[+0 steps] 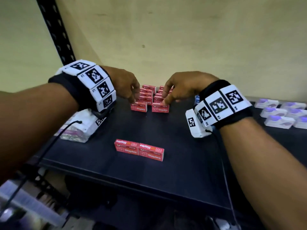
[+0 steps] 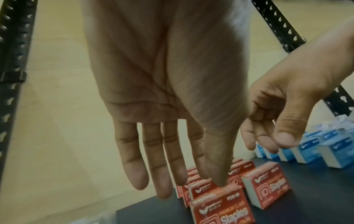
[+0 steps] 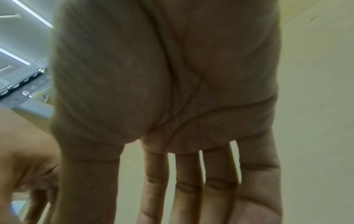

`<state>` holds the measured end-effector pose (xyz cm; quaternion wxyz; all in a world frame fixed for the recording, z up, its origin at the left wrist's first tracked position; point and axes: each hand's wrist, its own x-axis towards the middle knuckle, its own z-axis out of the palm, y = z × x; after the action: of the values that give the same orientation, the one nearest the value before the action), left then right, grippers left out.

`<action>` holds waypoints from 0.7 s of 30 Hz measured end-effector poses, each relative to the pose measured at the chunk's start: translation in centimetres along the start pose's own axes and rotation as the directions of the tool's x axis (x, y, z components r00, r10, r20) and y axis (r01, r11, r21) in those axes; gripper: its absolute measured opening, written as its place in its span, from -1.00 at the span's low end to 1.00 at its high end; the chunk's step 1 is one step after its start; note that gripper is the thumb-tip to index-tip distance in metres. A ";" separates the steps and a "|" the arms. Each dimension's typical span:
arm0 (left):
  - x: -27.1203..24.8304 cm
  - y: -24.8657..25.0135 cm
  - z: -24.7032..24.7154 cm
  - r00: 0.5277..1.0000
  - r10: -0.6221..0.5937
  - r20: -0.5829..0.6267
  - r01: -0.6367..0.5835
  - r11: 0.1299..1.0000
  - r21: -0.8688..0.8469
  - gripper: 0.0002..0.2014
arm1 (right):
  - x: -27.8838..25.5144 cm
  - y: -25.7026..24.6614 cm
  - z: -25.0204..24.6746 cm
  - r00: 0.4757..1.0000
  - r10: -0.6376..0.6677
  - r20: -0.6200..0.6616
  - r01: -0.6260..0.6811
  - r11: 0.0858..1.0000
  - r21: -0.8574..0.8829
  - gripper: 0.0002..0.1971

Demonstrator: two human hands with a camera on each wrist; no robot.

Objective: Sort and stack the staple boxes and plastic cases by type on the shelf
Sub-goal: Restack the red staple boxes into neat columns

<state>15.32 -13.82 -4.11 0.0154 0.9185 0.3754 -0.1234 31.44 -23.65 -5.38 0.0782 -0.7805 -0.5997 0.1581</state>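
Red boxes [image 1: 149, 98] in two far rows on shelf [image 1: 174, 171], both hands over near ends; loose pair [image 1: 139, 149] nearer. Risk: toppling stacks with a careless nudge. Left wrist: left hand [image 2: 162, 106] fingers [image 2: 134, 166] straight, released, thumb tip touching front box [image 2: 220, 204]. Right wrist: right hand [image 3: 162, 91] fingers straight, grasping nothing.

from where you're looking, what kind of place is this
Probably a stockroom or shop storage shelf for stationery. A dark shelf board sits on a slotted metal upright against a bare wall, holding rows of red staple boxes and blue-and-white boxes.
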 end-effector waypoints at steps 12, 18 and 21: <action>2.3 0.5 1.2 0.999 -0.006 0.033 0.002 0.993 0.120 -0.67 | 0.0 -0.3 1.3 1.000 0.015 -0.022 -0.018 0.989 -0.144 -0.71; 2.2 0.6 1.2 0.999 0.000 0.047 -0.005 0.996 0.092 -0.72 | 0.3 -0.8 1.3 0.999 0.037 0.016 -0.034 0.983 -0.179 -0.66; 1.7 0.5 1.0 0.997 0.018 0.074 -0.023 0.997 0.076 -0.75 | 0.7 -1.0 1.4 0.997 0.052 0.058 -0.039 0.979 -0.201 -0.69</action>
<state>16.62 -13.17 -5.49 -0.0048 0.9171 0.3601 -0.1712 30.20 -22.82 -6.44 -0.0229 -0.7925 -0.5968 0.1235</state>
